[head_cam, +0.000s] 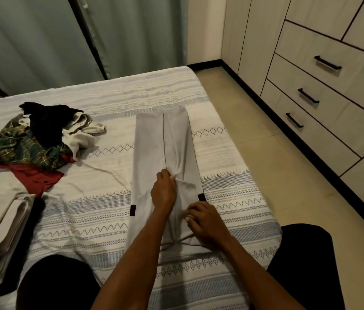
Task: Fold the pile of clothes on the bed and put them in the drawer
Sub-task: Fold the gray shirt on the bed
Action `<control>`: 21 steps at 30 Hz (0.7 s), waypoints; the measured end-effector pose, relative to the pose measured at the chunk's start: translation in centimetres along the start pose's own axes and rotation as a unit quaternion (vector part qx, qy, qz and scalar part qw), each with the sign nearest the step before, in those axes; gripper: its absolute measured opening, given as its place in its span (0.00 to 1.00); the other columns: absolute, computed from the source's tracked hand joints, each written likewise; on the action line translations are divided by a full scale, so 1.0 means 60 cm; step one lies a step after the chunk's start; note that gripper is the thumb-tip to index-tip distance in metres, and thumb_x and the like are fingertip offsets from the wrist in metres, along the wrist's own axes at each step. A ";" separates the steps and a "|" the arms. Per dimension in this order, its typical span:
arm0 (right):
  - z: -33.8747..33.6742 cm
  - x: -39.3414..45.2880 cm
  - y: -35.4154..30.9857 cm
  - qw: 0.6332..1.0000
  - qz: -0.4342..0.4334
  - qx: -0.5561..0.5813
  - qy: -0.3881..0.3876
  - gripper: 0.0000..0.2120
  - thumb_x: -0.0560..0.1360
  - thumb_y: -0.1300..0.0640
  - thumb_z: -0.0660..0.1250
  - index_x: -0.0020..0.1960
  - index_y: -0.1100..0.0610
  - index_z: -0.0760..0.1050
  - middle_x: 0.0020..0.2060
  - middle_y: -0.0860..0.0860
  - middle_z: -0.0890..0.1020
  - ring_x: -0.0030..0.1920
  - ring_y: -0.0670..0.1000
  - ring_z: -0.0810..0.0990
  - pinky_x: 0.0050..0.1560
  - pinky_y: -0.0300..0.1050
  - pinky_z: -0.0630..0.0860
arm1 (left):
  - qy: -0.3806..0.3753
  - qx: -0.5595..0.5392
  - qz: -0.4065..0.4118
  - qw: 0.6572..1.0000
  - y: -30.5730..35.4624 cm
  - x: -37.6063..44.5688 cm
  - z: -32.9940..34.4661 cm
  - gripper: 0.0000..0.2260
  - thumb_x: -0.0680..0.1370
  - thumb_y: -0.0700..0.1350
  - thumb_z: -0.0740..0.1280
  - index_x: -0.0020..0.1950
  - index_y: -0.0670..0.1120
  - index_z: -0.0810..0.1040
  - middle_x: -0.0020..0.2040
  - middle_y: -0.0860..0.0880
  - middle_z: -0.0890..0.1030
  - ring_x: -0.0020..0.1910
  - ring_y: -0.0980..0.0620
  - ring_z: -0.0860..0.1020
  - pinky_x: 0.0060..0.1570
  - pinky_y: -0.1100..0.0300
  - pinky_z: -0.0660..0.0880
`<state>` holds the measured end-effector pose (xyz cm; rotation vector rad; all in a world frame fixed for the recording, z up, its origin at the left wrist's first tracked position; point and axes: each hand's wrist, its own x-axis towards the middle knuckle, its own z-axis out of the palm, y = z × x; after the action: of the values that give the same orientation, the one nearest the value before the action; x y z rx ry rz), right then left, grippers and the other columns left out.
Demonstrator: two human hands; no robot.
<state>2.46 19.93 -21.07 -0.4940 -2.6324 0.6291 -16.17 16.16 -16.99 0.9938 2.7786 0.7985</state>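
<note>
Lying lengthwise: long pale grey fabric trousers (165, 153) are spread flat on the white bedspread with blue-grey woven bands (109, 211), legs side by side, waist end nearest the person.
Left hand (163, 191): is laid on the trousers near the middle seam, fingers curled into the cloth where it puckers; whether a fold is pinched cannot be told.
Right hand (205, 222): is set just right of the left hand, lower on the trousers, fingers bent and fingertips pressed on the fabric.
Bed edge: is found right of the trousers, with a narrow strip of bedspread left between the cloth and the edge.
Open room: beige tiled floor (272, 157) is seen right of the trousers, between the bed and the drawers.
Drawers: three pale wooden drawers with black bar handles (308, 99) are closed, well right of the trousers.
Pile: a crumpled heap of green patterned, red, black and cream clothes (33, 139) is lying left of the trousers, well apart.
Folded stack: flat beige and black folded garments (13, 227) are placed left of the trousers, near the person's knee.
</note>
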 end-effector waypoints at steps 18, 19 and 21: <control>-0.035 -0.098 0.068 0.998 0.043 0.042 -0.023 0.20 0.79 0.49 0.60 0.67 0.52 0.79 0.69 0.55 0.76 0.68 0.55 0.74 0.67 0.53 0.73 | -0.051 0.077 0.122 0.988 -0.239 -0.178 -0.076 0.26 0.81 0.58 0.54 0.72 0.44 0.72 0.71 0.39 0.72 0.68 0.38 0.71 0.67 0.45 0.70; -0.039 -0.101 0.072 0.998 0.042 0.046 -0.016 0.20 0.78 0.50 0.60 0.65 0.53 0.80 0.67 0.55 0.78 0.66 0.54 0.75 0.65 0.54 0.75 | -0.055 0.022 0.108 0.992 -0.251 -0.192 -0.089 0.24 0.81 0.57 0.55 0.69 0.44 0.74 0.70 0.40 0.73 0.68 0.39 0.71 0.68 0.48 0.69; -0.048 -0.112 0.077 0.997 0.045 0.056 -0.004 0.19 0.76 0.54 0.60 0.62 0.55 0.82 0.64 0.55 0.80 0.64 0.51 0.75 0.64 0.55 0.76 | -0.017 -0.084 0.067 0.994 -0.267 -0.218 -0.125 0.12 0.80 0.52 0.59 0.59 0.49 0.77 0.60 0.45 0.77 0.60 0.42 0.76 0.61 0.53 0.72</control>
<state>10.68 22.01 -22.90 -0.5787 -2.5772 0.8022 -16.83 -5.62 -19.80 1.1595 2.5863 1.0027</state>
